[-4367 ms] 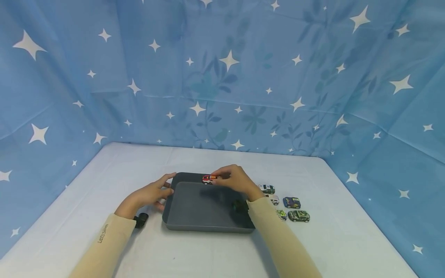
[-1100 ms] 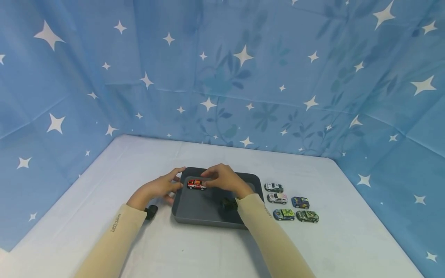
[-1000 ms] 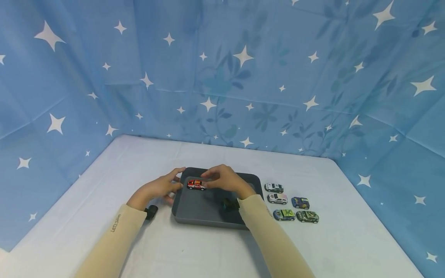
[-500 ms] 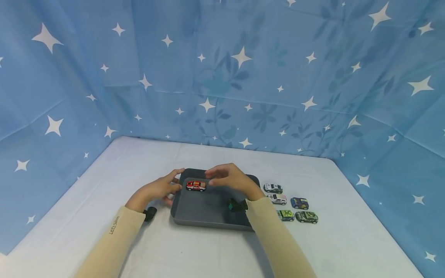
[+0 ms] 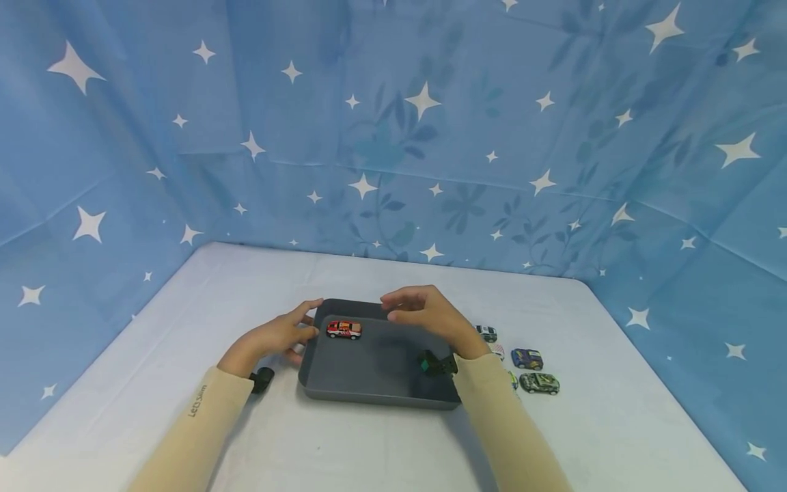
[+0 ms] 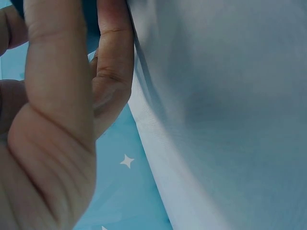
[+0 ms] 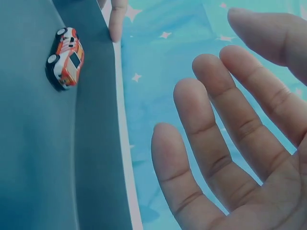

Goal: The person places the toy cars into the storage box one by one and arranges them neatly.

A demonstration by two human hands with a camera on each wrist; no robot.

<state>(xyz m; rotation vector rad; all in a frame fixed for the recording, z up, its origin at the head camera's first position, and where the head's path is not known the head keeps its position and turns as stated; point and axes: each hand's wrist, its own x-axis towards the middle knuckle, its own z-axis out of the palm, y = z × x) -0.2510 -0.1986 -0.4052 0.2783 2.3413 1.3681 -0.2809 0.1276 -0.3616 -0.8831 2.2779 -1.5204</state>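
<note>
A red, orange and white toy car (image 5: 344, 330) sits on its wheels at the back left inside the grey tray (image 5: 369, 395). My left hand (image 5: 279, 336) grips the tray's left edge near the back corner, thumb at the rim and other fingers against the outer side. In the left wrist view, its fingers partly hide the tray's dark edge. Over the tray's back right part hovers my right hand (image 5: 430, 316), fingers spread and apart from the toy car (image 7: 67, 57). The right wrist view shows nothing in its palm.
Several other toy cars lie on the white table (image 5: 369, 451) right of the tray, among them a blue one (image 5: 527, 359) and a camouflage one (image 5: 540, 383). My right sleeve partly hides some. A starry blue curtain (image 5: 381, 137) stands behind the table.
My right hand carried the red toy car leftward, set it down in the tray's back left and let go. Since then it has drawn back to the right. The left hand stays at the tray.
</note>
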